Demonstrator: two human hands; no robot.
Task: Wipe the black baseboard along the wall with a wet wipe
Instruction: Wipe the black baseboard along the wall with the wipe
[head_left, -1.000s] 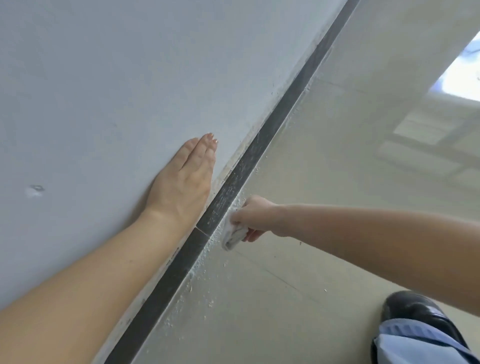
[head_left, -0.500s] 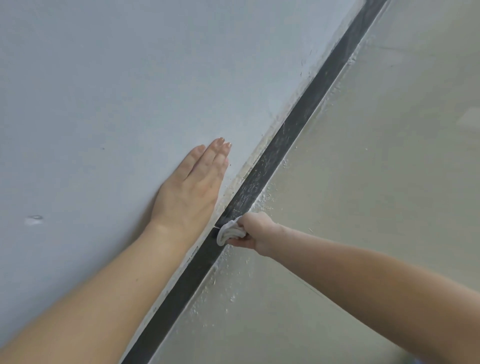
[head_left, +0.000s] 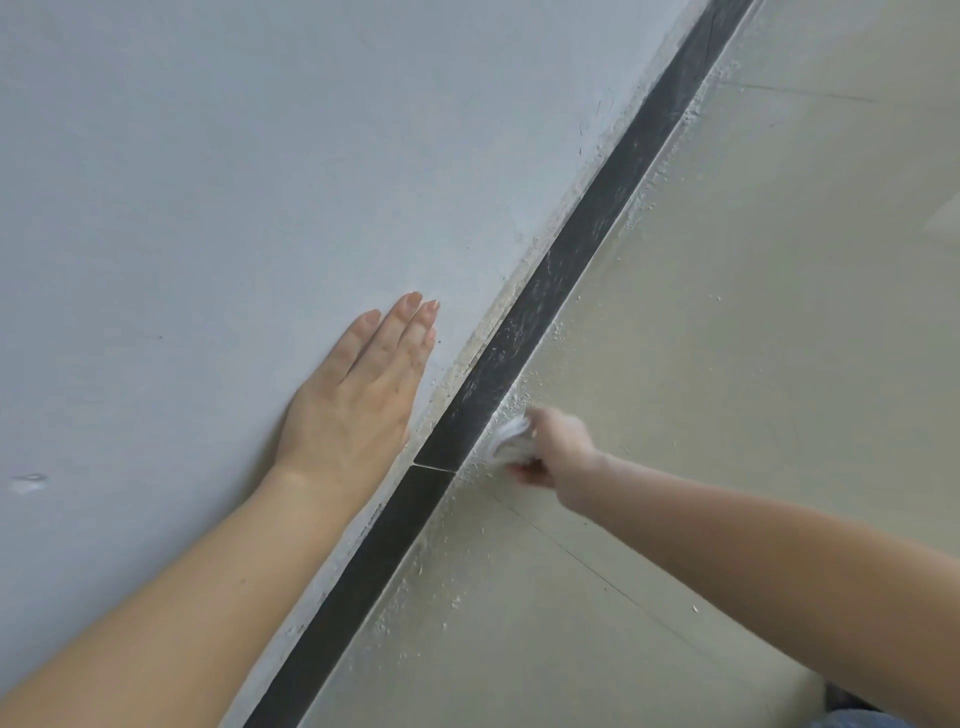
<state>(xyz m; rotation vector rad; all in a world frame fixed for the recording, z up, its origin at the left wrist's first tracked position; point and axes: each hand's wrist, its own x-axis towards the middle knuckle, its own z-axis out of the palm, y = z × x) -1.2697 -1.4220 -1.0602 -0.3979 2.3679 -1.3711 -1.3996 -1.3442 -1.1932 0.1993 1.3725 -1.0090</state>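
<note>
Pale wall (head_left: 260, 182) meets floor (head_left: 727, 364) at the black baseboard (head_left: 550, 291), dust-streaked. Left hand (head_left: 358, 410) lies flat on the wall, fingers straight — likely bracing the lean — while the right hand (head_left: 558, 447), blurred, grips the bunched wet wipe (head_left: 511, 441) at the baseboard's lower edge

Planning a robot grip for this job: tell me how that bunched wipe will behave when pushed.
The wipe looks soft and floppy, crumpled in the right hand, so it probably folds rather than pushes stiffly. Small wad, likely light. Gritty specks along the baseboard may snag it.
</note>
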